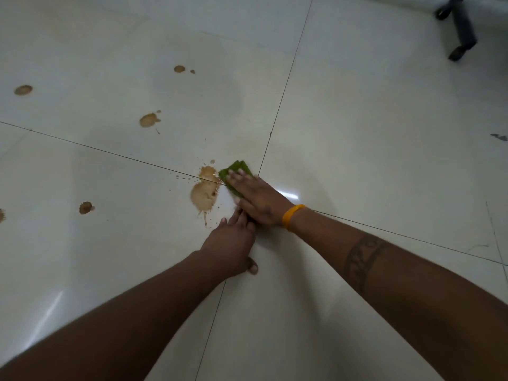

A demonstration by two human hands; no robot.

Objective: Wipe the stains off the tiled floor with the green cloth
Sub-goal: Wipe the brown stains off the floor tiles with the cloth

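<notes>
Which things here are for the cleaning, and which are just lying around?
For the job:
folded green cloth
right hand pressing flat on it
left hand resting on the floor
big brown stain beside the cloth
smaller brown spots
white tiled floor

Just there:
black wheeled chair base
orange wristband

Folded green cloth point(237, 169) beside brown stain point(204, 196)

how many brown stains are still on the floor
6 main stains: big one beside the green cloth, one nearer left, one at the left edge, three farther off. The hands may hide more.
</notes>
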